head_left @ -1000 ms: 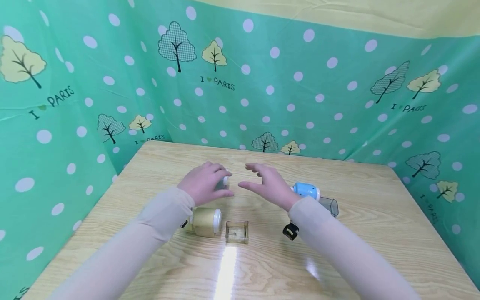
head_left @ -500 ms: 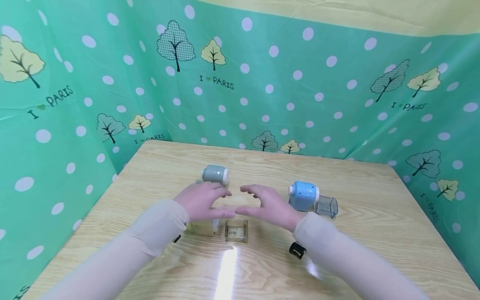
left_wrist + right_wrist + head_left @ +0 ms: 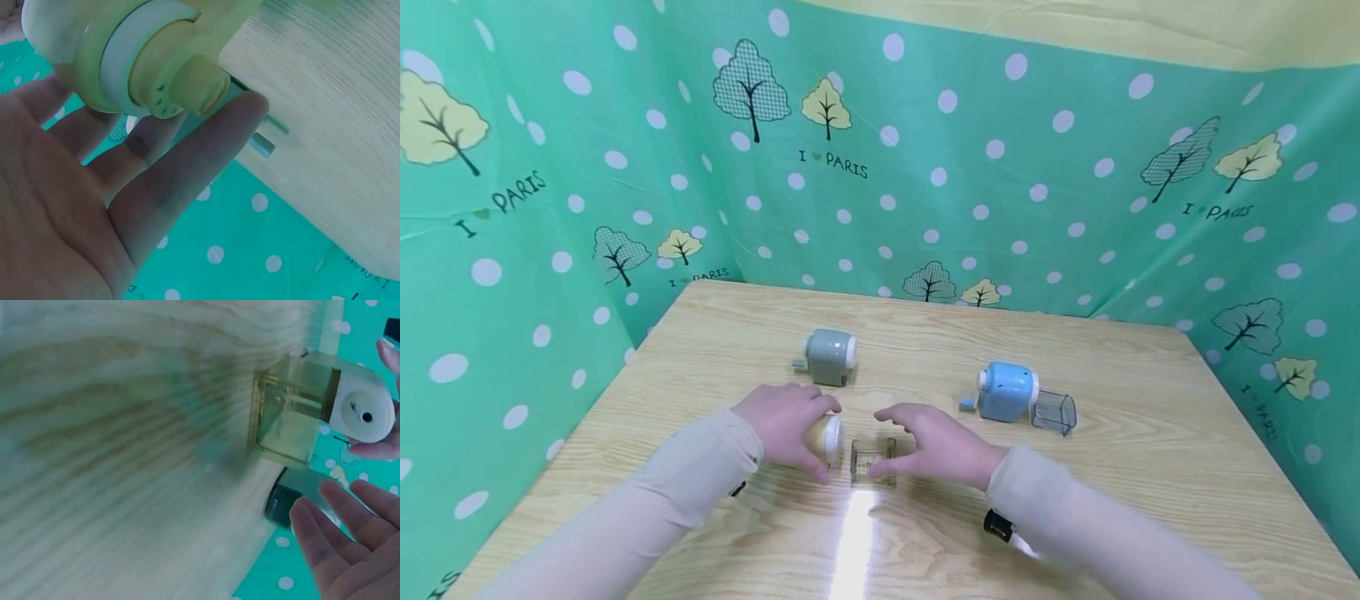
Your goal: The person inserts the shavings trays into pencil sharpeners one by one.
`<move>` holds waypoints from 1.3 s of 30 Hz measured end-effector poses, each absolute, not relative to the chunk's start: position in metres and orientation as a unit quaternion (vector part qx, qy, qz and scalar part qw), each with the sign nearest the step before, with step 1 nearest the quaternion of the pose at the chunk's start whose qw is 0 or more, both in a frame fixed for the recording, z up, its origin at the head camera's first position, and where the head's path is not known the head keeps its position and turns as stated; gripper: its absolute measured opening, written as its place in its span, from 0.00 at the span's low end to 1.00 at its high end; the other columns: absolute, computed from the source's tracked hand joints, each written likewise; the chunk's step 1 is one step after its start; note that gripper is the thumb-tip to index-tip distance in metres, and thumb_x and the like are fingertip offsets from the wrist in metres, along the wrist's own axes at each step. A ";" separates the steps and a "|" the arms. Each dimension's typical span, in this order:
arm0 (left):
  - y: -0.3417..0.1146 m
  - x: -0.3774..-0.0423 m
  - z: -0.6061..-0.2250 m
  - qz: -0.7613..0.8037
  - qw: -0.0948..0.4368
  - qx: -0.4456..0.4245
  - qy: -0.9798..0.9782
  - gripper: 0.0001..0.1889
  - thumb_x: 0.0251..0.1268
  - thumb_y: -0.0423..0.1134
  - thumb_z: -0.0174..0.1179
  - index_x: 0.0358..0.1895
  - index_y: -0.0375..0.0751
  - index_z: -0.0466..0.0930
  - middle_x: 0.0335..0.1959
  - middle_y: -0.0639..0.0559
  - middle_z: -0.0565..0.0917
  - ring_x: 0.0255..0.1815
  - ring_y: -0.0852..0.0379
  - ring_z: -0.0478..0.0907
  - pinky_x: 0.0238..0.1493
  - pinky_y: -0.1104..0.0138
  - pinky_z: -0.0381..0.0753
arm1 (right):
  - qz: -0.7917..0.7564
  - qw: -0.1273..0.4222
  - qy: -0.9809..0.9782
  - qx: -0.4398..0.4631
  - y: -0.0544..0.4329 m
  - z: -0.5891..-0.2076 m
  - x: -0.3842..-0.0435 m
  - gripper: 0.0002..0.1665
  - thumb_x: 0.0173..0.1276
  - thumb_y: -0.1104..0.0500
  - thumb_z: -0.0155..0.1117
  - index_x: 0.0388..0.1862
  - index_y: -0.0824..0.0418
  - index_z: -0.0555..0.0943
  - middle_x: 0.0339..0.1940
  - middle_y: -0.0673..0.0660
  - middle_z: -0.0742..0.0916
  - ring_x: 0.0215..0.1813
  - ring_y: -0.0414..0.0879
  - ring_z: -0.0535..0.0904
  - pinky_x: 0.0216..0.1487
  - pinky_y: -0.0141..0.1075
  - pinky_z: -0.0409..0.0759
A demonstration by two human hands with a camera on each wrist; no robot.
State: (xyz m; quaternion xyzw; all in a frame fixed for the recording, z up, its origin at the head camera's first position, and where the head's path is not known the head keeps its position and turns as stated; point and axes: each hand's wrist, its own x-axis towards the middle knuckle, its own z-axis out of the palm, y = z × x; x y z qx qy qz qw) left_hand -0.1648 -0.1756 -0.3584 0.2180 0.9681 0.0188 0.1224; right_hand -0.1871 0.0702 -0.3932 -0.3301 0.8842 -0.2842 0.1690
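A yellow crank pencil sharpener (image 3: pixel 69 44) with a white front ring lies near the middle of the table. My left hand (image 3: pixel 786 425) is over and beside it in the head view, hiding most of its body; the fingers look extended, not curled round it. In front of the sharpener's white face (image 3: pixel 365 403) is a clear amber shavings drawer (image 3: pixel 287 425). My right hand (image 3: pixel 940 446) hovers at that drawer, fingers spread and slightly bent, thumb overlapping it in the head view. Whether the thumb touches it cannot be told.
A grey pencil sharpener (image 3: pixel 830 357) with a crank stands behind the left hand. To the right is a blue pencil sharpener (image 3: pixel 1007 390), with a clear dark-tinted drawer (image 3: pixel 1054 414) beside it. A green patterned curtain (image 3: pixel 880 167) borders the wooden table (image 3: pixel 1120 467).
Both hands have come down toward the front of the table. My left hand moved from the grey sharpener to the yellow one; my right moved from near the blue sharpener to the amber drawer.
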 end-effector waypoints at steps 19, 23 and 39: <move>-0.175 -0.164 -0.360 0.031 0.124 0.208 0.970 0.34 0.36 0.52 0.81 0.52 0.47 0.80 0.42 0.53 0.84 0.41 0.52 0.82 0.42 0.54 0.84 | -0.227 0.181 0.895 -0.338 0.070 -0.415 -0.178 0.51 0.51 0.40 0.78 0.69 0.62 0.71 0.67 0.57 0.79 0.69 0.53 0.74 0.72 0.48 0.72; -0.175 -0.163 -0.361 0.018 0.107 0.220 0.969 0.30 0.38 0.51 0.80 0.48 0.46 0.81 0.40 0.52 0.84 0.40 0.53 0.82 0.41 0.54 0.84 | -0.225 0.181 0.895 -0.340 0.070 -0.418 -0.178 0.50 0.52 0.42 0.78 0.69 0.62 0.71 0.67 0.57 0.80 0.69 0.52 0.74 0.72 0.47 0.71; -0.172 -0.165 -0.362 0.008 0.092 0.227 0.970 0.27 0.37 0.50 0.80 0.44 0.46 0.81 0.38 0.53 0.85 0.36 0.54 0.81 0.37 0.56 0.83 | -0.228 0.176 0.899 -0.331 0.073 -0.417 -0.180 0.46 0.55 0.49 0.77 0.69 0.64 0.71 0.66 0.58 0.80 0.69 0.54 0.74 0.72 0.48 0.72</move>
